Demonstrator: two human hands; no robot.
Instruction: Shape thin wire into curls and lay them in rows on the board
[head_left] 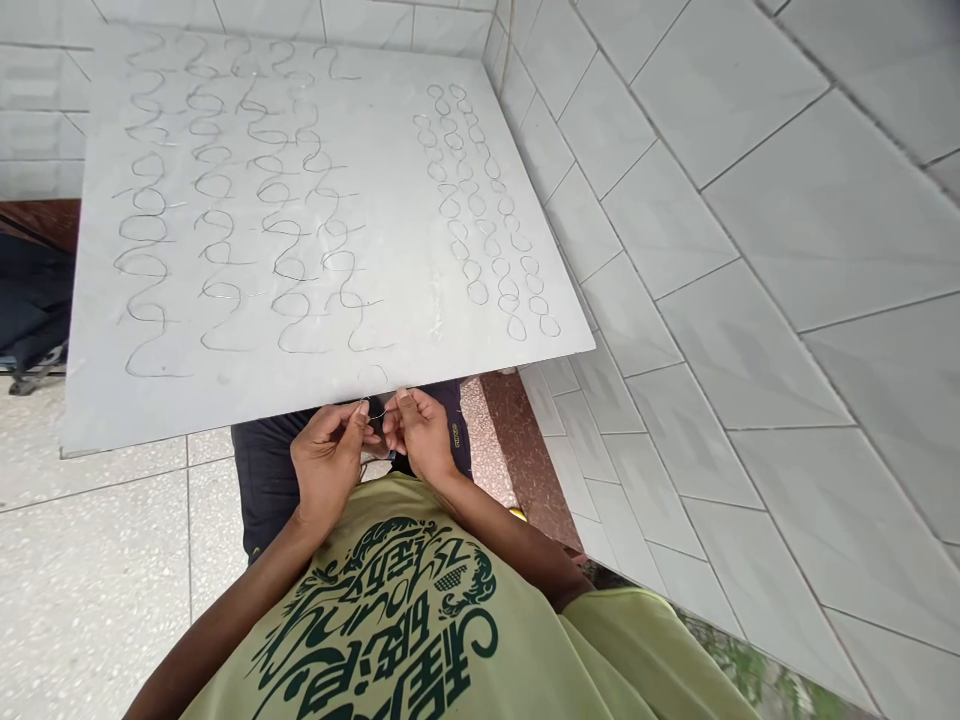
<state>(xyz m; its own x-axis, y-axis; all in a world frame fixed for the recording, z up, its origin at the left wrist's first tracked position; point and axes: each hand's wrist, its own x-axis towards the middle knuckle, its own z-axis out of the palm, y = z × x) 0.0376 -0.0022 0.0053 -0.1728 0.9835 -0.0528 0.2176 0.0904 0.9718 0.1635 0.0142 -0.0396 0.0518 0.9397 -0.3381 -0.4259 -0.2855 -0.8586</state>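
Just past the near edge of the white board [405,250], my left hand [328,455] and my right hand [421,438] are close together. Each pinches one end of a thin bent wire [378,416], whose curve shows in the small gap between the fingertips. On the board's left part lie several columns of S-shaped wires [146,262], some touching or overlapping. Farther right, several rows of wires bent into figure eights [480,205] run slantwise. A faint curved wire or mark [373,373] shows at the board's edge, just beyond my hands.
A tiled wall [720,230] runs along the right side, close to the board's corner. Dark bags or cloth [34,300] sit at the far left. Speckled floor tiles [97,540] show below the board, with a dark red strip [529,460] beside the wall.
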